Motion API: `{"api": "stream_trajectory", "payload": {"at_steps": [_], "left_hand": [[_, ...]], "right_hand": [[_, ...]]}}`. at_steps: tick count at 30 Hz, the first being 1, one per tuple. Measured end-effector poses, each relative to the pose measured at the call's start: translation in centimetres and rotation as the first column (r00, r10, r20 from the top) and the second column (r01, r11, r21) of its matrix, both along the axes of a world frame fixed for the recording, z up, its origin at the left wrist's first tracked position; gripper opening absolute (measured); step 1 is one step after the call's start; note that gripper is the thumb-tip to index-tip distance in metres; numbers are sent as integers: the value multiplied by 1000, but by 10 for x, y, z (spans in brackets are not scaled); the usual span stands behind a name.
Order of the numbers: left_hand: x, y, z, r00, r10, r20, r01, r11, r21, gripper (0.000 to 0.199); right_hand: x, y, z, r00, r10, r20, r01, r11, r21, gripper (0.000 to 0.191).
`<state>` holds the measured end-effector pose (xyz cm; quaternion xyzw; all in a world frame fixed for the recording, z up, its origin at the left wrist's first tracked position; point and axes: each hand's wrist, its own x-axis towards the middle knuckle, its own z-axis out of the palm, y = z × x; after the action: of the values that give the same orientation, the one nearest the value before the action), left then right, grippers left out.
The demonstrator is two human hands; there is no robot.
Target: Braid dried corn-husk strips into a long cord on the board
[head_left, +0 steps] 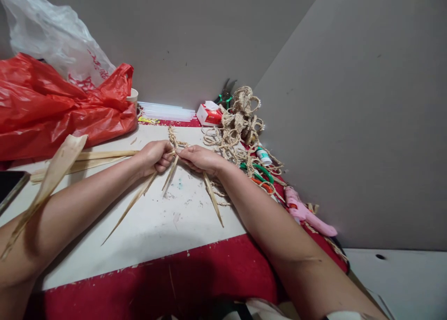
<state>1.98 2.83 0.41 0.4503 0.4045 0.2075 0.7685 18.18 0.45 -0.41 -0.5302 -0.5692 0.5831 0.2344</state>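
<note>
My left hand (159, 156) and my right hand (199, 159) meet over a white board (139, 238). Both are closed on a braided cord of dry husk (172, 135), whose finished end bends up behind the fingertips. Loose husk strips (132, 207) hang down below the left hand, and one pointed strip (213, 200) sticks out under the right. A wide dry husk leaf (66, 158) crosses over my left forearm. Longer strips (101, 156) lie to the left, behind that forearm. My fingers hide the point where the strips cross.
A red plastic bag (63, 110) fills the back left, beside clear sticks (167, 110) and a tissue pack (209, 114). Coiled braided cords (240, 120), green-handled pliers (226, 96), scissors (263, 173) and a pink glue gun (307, 213) line the right. A dark phone-like device (10, 187) lies left.
</note>
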Motion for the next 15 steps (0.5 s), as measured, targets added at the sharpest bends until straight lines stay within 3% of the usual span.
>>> {"api": "stream_trajectory", "payload": {"at_steps": [3, 8, 15], "left_hand": [[0, -1, -1, 998, 46, -41, -45, 998, 41, 23], [-2, -3, 0, 998, 36, -52, -30, 993, 110, 21], [-4, -4, 1, 994, 11, -108, 14, 975, 221, 17]], "right_hand": [[0, -1, -3, 998, -22, -54, 23, 1000, 11, 46], [-2, -5, 1, 981, -37, -189, 8, 988, -155, 30], [-12, -11, 1, 947, -198, -254, 137, 962, -237, 17]]}}
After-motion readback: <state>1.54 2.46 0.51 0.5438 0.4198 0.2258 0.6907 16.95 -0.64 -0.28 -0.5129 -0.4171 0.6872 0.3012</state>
